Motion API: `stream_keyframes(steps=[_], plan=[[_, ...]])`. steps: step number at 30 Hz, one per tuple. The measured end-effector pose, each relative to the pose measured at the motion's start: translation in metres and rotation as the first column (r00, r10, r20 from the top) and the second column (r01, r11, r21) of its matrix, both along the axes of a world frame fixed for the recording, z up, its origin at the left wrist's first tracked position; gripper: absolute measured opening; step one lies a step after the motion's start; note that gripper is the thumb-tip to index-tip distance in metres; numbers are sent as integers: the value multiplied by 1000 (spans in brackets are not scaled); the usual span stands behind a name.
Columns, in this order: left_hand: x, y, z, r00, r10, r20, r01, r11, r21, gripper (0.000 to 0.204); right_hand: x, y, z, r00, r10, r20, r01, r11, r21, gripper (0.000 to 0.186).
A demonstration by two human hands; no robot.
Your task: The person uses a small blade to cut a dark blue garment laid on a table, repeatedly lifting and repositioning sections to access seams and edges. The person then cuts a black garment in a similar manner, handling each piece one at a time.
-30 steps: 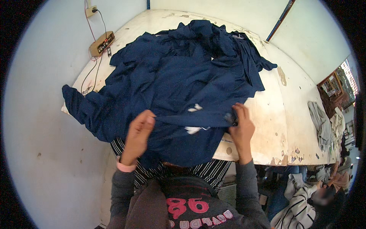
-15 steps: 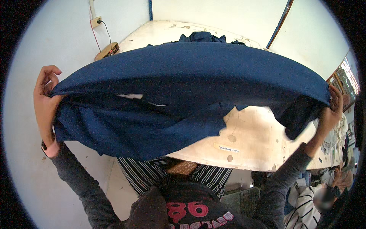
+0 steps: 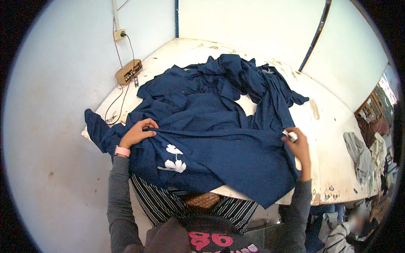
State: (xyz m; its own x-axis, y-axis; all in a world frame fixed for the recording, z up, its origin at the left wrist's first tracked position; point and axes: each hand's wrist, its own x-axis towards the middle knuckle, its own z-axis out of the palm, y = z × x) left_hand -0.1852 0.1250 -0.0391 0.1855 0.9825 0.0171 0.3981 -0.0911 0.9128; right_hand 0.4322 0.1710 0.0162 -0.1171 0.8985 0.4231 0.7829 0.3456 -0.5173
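Note:
Navy fabric (image 3: 228, 164) lies rumpled across the worktable, its front part hanging over the near edge and a white flower motif (image 3: 173, 162) on it at left of centre. My left hand (image 3: 139, 133), at the left, pinches a long folded edge of this fabric. Near the right end of that edge my right hand (image 3: 297, 145) has its fingers closed on a small white item (image 3: 289, 135) against the cloth; I cannot make out what it is.
The white worktable (image 3: 327, 147) has walls behind and left. A tan electrical box (image 3: 126, 74) with cables sits at the back left, below a socket (image 3: 119, 34). Grey garments (image 3: 356, 156) lie at the far right. Another person (image 3: 341, 232) is at the lower right.
The cloth was lifted and stretched wide between my hands half a second ago; it has come down onto the table, my hands closer together and the flower motif now showing at left.

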Motion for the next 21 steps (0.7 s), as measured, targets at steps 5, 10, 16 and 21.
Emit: stream_keyframes(steps=[5, 10, 16, 21], plan=[[-6, -25, -15, 995, 98, 7, -98, 988, 115, 35, -140, -76, -13, 947, 318, -42, -320, 942, -102, 33], [-1, -18, -29, 984, 169, 53, -176, 968, 178, 25, -184, -128, -44, 854, 487, 182, -470, 873, -130, 42], [-2, -30, -24, 982, 160, 95, -181, 941, 287, 15, -166, -131, -28, 893, 201, 403, -161, 978, -131, 33], [-24, -24, -39, 924, 75, 375, -112, 991, 76, 12, -90, -98, 0, 988, 45, 150, -36, 997, -63, 36]])
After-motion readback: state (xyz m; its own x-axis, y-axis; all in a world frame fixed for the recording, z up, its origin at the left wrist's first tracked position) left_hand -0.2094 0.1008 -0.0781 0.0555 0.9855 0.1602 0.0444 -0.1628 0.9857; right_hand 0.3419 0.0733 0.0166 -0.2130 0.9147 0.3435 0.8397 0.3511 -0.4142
